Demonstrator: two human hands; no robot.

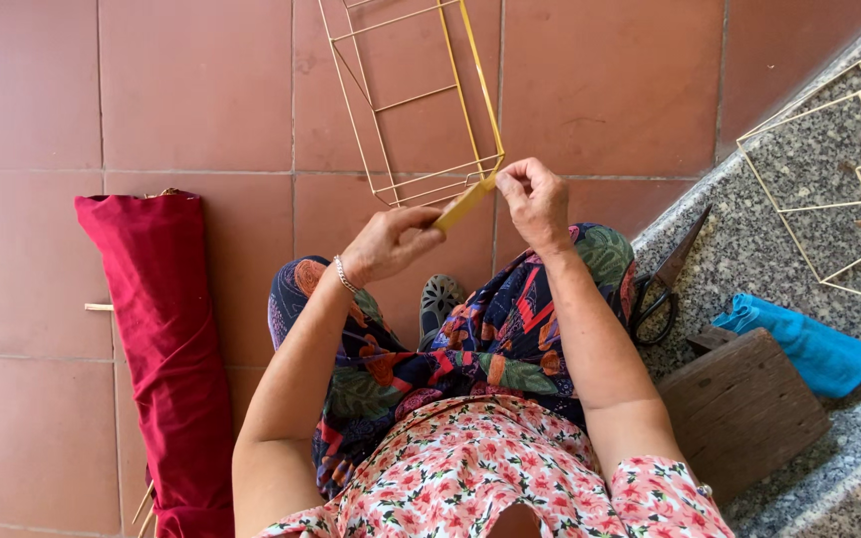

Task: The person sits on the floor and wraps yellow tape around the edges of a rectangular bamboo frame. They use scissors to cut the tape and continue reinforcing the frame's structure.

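Head view: seated person, floral dress, knees over red tile floor (42,418). Left hand (391,242) pinched shut on yellow strip (462,204). Right hand (535,199) closed in fist at frame corner, what it holds unclear. Bamboo frame (421,100) rests on floor just beyond hands; looks light, springy, thin sticks likely fragile, best held at joints. Red cloth roll (166,349) left; scissors (662,284), wooden block (739,408), blue cloth (799,344) on stone step (829,130) right.

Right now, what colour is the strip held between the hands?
Yellow strip, clearest in the head view.
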